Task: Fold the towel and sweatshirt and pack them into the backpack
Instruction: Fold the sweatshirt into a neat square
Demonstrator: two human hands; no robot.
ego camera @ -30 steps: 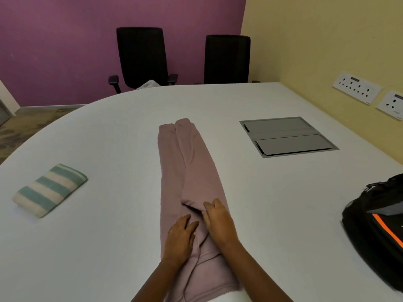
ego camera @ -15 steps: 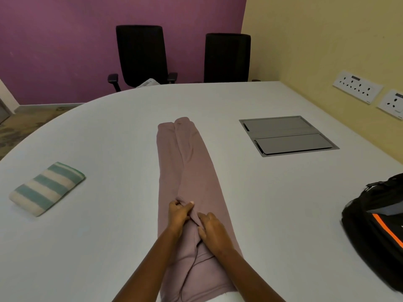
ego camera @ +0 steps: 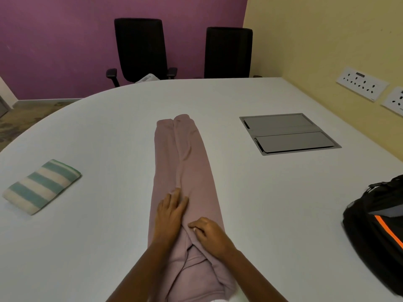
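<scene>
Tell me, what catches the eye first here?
A pink sweatshirt, folded into a long strip, runs down the middle of the white table; the left hand presses flat on it while the right hand pinches a fold. A folded striped towel lies to the left, a black backpack with an orange stripe at the right edge.

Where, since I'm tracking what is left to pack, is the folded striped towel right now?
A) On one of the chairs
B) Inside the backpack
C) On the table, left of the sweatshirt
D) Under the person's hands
C: the towel lies folded on the table, apart from the sweatshirt and to its left, while the backpack sits at the far right.
</scene>
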